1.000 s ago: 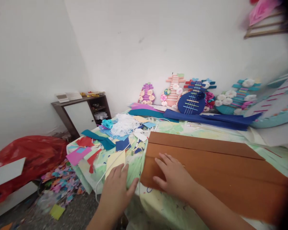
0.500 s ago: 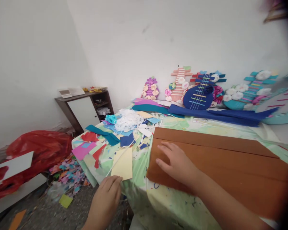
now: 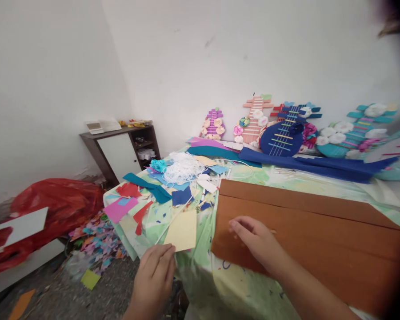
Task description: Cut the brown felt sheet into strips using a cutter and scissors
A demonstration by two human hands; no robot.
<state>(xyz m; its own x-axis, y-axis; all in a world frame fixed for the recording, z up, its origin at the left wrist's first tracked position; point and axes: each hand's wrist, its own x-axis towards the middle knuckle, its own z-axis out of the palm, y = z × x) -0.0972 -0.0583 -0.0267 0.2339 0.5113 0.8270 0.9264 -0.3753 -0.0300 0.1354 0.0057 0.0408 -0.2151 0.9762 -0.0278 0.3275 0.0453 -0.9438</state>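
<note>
Our right hand [image 3: 255,240] lies palm down, fingers loosely spread, on the near left part of the brown sheet [image 3: 306,231], which lies flat across the table [image 3: 220,284]. Our left hand [image 3: 156,275] sits at the table's near edge, fingertips touching the pale yellow paper [image 3: 182,230]; we cannot tell whether it pinches it. Colored paper scraps [image 3: 146,195] and white string [image 3: 183,168] lie beyond.

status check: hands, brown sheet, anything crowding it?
Right hand flat on brown sheet, open. Left hand at table edge by pale yellow paper, grip unclear. Paper scraps and white cord crowd the sheet's left side.
</note>
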